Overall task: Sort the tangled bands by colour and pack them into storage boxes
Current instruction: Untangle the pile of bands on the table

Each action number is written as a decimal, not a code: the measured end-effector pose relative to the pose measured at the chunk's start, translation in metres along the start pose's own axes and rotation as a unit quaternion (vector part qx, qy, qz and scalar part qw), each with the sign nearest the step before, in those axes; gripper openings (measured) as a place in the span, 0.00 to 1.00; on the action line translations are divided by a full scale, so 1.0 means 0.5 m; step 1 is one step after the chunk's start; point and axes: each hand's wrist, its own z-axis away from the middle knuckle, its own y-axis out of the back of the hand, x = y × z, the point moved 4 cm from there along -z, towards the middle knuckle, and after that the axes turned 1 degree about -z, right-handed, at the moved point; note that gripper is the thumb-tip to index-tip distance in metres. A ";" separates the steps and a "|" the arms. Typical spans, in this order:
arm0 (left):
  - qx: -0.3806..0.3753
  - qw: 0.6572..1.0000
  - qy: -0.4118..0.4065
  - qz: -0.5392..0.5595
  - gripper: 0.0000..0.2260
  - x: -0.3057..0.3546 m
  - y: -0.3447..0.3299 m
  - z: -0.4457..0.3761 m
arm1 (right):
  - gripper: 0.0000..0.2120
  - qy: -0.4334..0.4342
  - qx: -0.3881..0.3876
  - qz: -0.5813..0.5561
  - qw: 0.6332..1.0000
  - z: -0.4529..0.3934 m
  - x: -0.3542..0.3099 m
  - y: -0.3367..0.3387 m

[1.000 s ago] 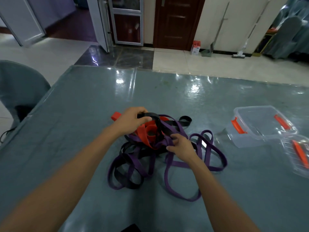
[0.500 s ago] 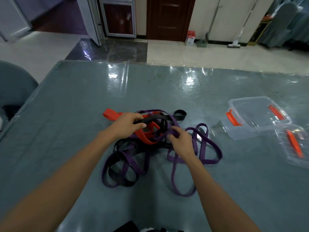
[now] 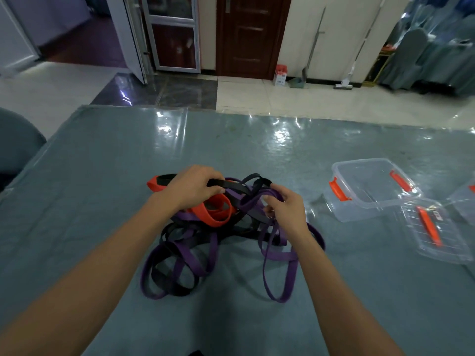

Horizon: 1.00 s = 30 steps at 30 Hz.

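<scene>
A tangle of bands lies mid-table: purple bands (image 3: 279, 255), black bands (image 3: 177, 281) and an orange band (image 3: 214, 214) wound through each other. My left hand (image 3: 194, 186) grips a black band at the top of the heap, lifting it slightly. Just to its right, my right hand (image 3: 285, 209) pinches a purple band where it crosses the black one. An open clear storage box (image 3: 370, 186) with orange clips stands to the right of the heap.
A clear lid (image 3: 437, 229) with an orange handle lies beside the box, and another clear box (image 3: 467, 199) shows at the right edge. A grey chair (image 3: 15, 142) stands at the table's left. The glossy grey table (image 3: 102, 176) ends at a far edge.
My left hand has pulled the black band up and leftward out of the heap. My right hand moved up from pressing the purple loops to pinching a purple band near the top.
</scene>
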 end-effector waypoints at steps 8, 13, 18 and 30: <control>0.089 0.993 -0.024 -0.072 0.08 0.060 0.061 -0.021 | 0.19 0.051 -0.009 -0.047 0.998 -0.014 -0.054 0.056; 0.081 0.992 -0.021 -0.091 0.12 0.102 0.058 -0.045 | 0.20 0.116 0.009 -0.053 0.992 -0.024 -0.109 0.094; 0.047 0.994 -0.005 -0.099 0.12 0.114 0.001 -0.046 | 0.19 0.132 -0.025 -0.026 0.991 -0.017 -0.114 0.144; 0.012 0.992 0.087 0.086 0.13 0.155 -0.116 -0.034 | 0.18 0.148 -0.106 0.048 0.982 -0.020 -0.075 0.191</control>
